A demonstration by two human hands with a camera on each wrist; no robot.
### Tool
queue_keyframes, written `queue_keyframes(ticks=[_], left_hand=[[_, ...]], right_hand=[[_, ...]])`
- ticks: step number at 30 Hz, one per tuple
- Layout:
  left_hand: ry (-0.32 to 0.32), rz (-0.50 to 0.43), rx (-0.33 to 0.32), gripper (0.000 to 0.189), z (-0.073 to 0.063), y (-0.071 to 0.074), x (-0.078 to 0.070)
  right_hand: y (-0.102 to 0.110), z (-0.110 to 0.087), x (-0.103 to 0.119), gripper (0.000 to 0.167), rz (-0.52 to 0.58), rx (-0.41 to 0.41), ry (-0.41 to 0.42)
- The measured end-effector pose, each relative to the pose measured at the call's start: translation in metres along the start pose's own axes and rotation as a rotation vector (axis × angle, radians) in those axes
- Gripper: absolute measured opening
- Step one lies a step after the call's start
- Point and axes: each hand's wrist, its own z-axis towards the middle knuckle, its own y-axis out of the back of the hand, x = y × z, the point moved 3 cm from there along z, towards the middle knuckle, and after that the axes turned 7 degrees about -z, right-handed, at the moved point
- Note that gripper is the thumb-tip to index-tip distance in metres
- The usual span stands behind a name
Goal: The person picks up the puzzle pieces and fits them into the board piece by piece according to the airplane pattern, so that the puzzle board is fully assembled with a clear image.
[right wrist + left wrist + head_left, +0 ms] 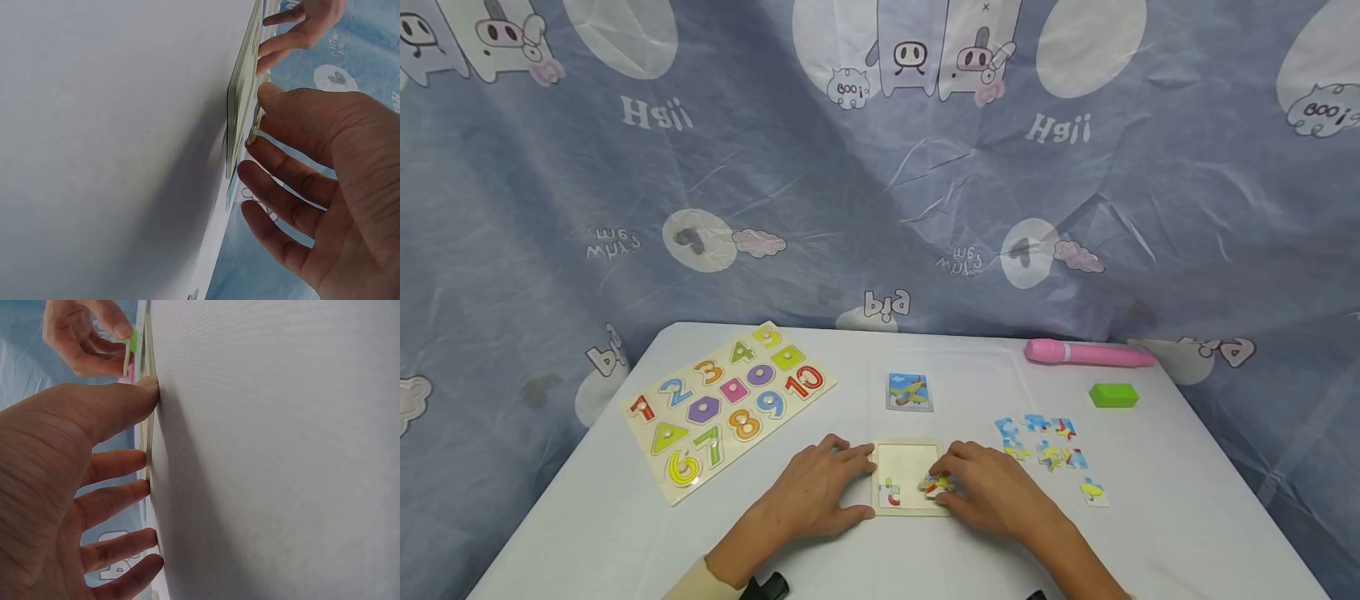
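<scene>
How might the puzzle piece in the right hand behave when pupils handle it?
The puzzle piece seems stiff, showing no bend where the right hand pinches it. Its thin edge suggests little weight. Being flat, it would probably slide rather than roll.

At the right of the frame we see the right hand (353, 187) pinching a thin puzzle piece (254, 130) near the tray (235, 119) at upper centre, the left hand (314, 26) at upper right, the white table (106, 125) filling the left.
</scene>
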Motion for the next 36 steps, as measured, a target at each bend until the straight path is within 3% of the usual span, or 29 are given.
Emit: queue_keyframes(ticks=[36], left_hand=[[0.012,-0.002,0.005,0.056,0.000,0.000,0.002]], right_hand=[[-0.010,0.018,0.028,0.026,-0.022,0.016,0.120]])
